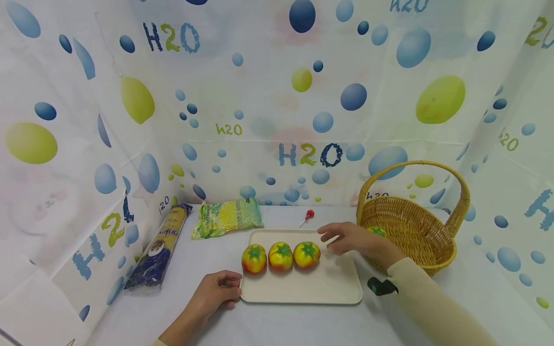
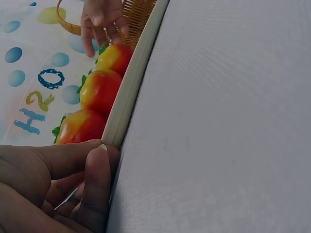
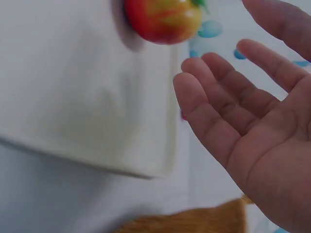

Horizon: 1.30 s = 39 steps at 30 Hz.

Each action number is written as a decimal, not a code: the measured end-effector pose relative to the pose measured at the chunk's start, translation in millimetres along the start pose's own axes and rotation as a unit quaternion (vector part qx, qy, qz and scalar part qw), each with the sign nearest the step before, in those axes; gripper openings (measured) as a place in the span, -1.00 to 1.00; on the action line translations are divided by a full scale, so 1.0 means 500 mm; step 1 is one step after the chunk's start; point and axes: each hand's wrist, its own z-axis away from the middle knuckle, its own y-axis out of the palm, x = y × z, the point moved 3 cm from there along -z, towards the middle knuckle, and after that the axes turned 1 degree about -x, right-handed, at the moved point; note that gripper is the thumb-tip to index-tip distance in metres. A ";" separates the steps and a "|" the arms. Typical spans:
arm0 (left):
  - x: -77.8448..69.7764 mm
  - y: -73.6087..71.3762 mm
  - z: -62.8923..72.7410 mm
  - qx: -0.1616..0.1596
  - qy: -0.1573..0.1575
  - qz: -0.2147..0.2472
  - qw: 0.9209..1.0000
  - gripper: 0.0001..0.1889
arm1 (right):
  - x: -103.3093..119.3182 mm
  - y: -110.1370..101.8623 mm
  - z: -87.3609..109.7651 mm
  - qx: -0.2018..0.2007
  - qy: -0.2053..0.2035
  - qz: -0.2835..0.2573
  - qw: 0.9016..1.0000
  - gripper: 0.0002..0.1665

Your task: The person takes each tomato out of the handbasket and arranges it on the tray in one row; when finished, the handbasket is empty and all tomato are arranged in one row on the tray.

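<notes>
One bare left hand (image 1: pixel 216 294) pinches the near-left edge of a cream rectangular tray (image 1: pixel 303 290) — three round red-and-yellow fruits (image 1: pixel 281 262), green-topped, rowed along its long axis. The right hand (image 1: pixel 357 241), loosely spread, holding nothing, hangs off the row's right end — bare tray this side, a tan wicker basket (image 1: pixel 420 216) past the rim.

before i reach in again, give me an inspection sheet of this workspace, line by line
surface: white-covered table
job's things: three red-yellow fruits in a row on a pale tray; another fruit, partly hidden, in the wicker basket
clutter: long bag, yellow-green bag, lollipop
hands: left hand pinches the tray's left edge; right hand holds nothing, fingers extended near the tray's far right corner
cables: nothing seen
surroundings: sheets printed with blue and green spots and H2O lettering
</notes>
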 end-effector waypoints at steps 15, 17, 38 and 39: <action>0.000 -0.004 0.001 0.004 0.005 0.006 1.000 -0.58 | 0.003 -0.169 0.112 -0.007 -0.066 -0.001 0.998 -0.36; 0.000 -0.003 0.002 0.004 0.004 0.005 1.000 -0.59 | -0.009 -0.193 0.117 -0.012 -0.071 -0.012 0.997 -0.37; 0.006 -0.001 -0.004 0.006 0.002 0.005 1.000 -0.57 | -0.117 -0.317 0.151 -0.068 -0.097 -0.109 0.987 -0.25; 0.006 -0.001 -0.004 0.007 0.004 0.006 1.000 -0.57 | -0.121 -0.319 0.151 -0.071 -0.094 -0.109 0.987 -0.25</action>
